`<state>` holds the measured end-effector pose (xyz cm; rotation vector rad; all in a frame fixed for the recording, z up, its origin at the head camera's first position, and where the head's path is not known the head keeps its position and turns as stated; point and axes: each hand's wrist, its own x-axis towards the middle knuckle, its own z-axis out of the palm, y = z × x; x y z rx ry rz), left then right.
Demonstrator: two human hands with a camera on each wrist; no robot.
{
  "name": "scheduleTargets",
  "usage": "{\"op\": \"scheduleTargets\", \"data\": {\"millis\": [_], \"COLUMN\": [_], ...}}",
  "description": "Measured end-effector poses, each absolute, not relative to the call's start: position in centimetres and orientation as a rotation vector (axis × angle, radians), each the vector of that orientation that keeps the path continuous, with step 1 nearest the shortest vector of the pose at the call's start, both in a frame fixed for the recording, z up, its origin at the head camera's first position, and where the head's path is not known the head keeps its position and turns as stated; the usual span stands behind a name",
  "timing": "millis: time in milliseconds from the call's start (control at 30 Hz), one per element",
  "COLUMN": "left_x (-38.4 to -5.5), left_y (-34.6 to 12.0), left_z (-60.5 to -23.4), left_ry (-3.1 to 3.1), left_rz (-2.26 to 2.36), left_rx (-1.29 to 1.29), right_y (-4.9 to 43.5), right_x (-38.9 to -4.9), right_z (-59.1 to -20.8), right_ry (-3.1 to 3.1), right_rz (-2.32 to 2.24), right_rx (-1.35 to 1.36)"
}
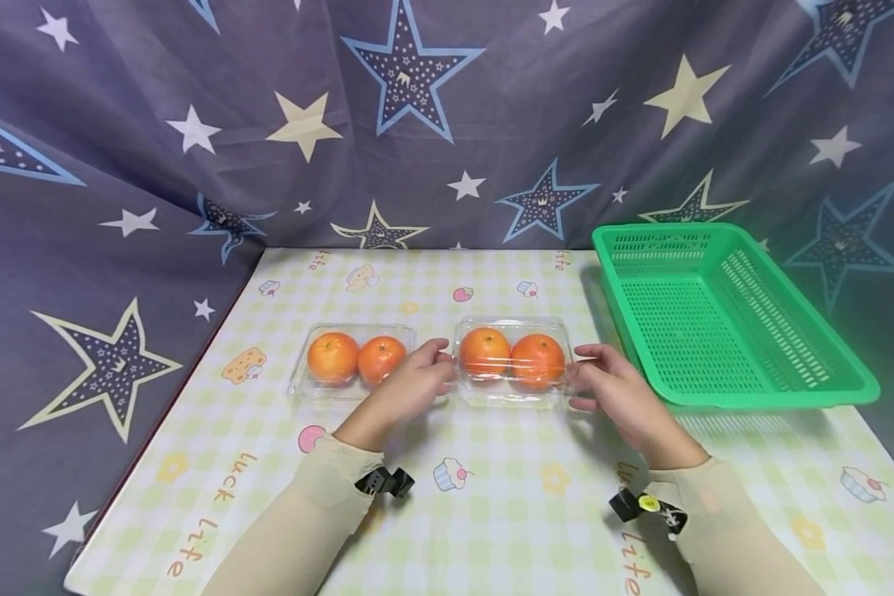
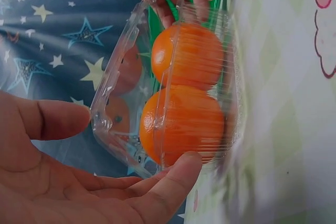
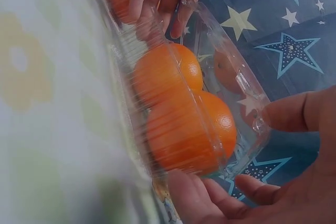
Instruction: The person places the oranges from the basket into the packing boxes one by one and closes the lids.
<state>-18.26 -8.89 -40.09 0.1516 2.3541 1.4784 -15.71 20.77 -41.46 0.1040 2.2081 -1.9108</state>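
A clear plastic clamshell box (image 1: 512,399) holds two oranges (image 2: 181,124) side by side, its lid (image 3: 252,85) tilted up from the base. My left hand (image 1: 415,377) is at the box's left end, thumb on the lid's edge and fingers against the side wall. At the right end my right hand (image 1: 617,393) holds it likewise, thumb on the lid and fingertips low on the wall. A second clear box (image 1: 301,389) with two oranges (image 1: 333,358) lies to the left, partly hidden behind my left hand.
A green plastic basket (image 1: 771,397) stands at the right rear of the table, beside my right hand. A checked tablecloth (image 1: 492,530) with printed cupcakes covers the table. Behind it hangs a dark star-patterned curtain (image 1: 231,74).
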Motion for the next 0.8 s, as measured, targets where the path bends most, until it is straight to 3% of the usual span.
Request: {"op": "scheduleTargets", "data": {"millis": [800], "left_x": [-17.35], "left_y": [-8.31], "left_z": [-40.55], "left_ry": [2.570], "left_rz": [1.217], "left_rx": [0.280], "right_y": [20.78], "right_x": [-15.90], "right_z": [-41.80], "right_ry": [2.183], "right_rz": [-1.840], "right_rx": [0.188]}}
